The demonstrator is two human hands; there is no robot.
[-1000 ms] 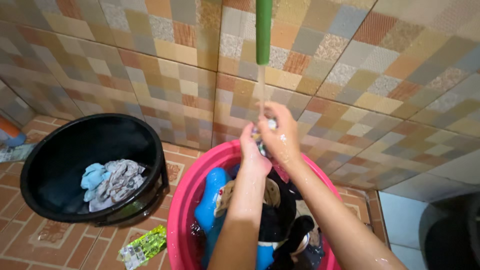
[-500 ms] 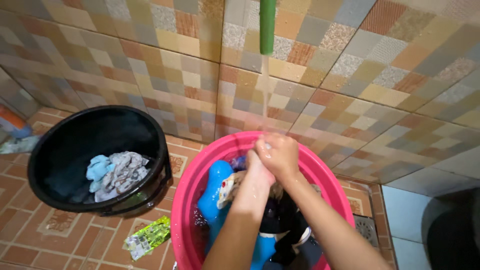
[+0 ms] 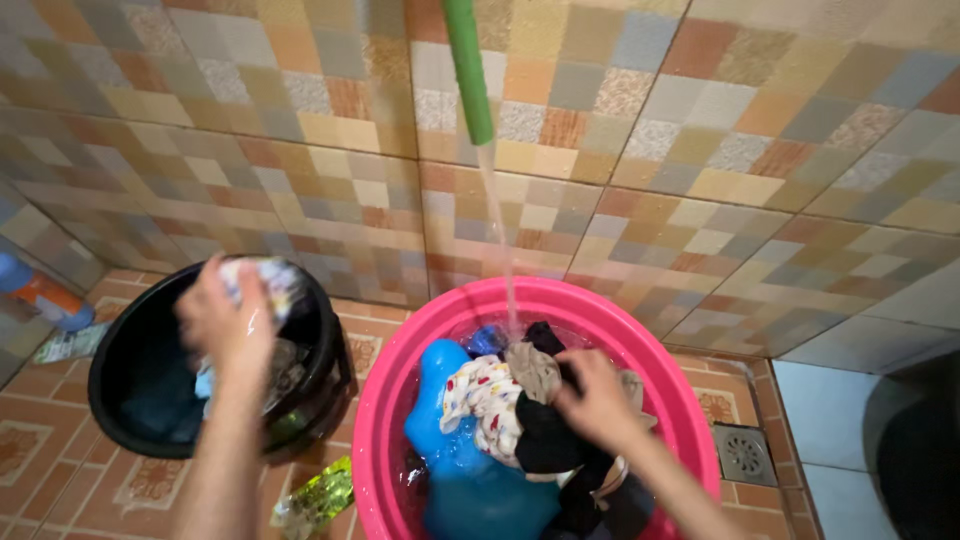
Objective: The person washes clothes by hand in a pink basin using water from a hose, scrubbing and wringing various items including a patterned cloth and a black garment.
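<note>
Small pale patterned cloth (image 3: pixel 262 282), blurred by motion, gripped in the left hand (image 3: pixel 225 325) above the black tub (image 3: pixel 120 400); fingers curled shut around it, though how much of the cloth lies inside the fist cannot be made out. Below that hand, more laundry in the black tub, mostly hidden by the forearm and hard to tell piece from piece. Across on the other side, the right hand (image 3: pixel 598 400) down in the pink basin (image 3: pixel 385 400), fingers bent and closed over a dark garment (image 3: pixel 545 440) at the top of the wet pile; the fingertips themselves buried in the fabric and not visible. Beside that garment, a white cloth with small coloured prints (image 3: pixel 480 400), a beige piece (image 3: pixel 532 368), and a bright blue garment (image 3: pixel 470 480) running off the bottom edge. Thin stream of water (image 3: pixel 497 225) falling from a green hose (image 3: pixel 467 70) into the basin; top of the hose cut off by the upper edge. Between the two vessels on the tiled floor, a crumpled green sachet (image 3: pixel 318 495), partly blurred. Far left, a blue and orange bottle (image 3: pixel 40 295), cropped by the frame, above a flat packet (image 3: pixel 70 342). Right of the basin, a metal floor drain (image 3: pixel 745 455). At the right edge, a dark rounded shape, too cropped to identify.
</note>
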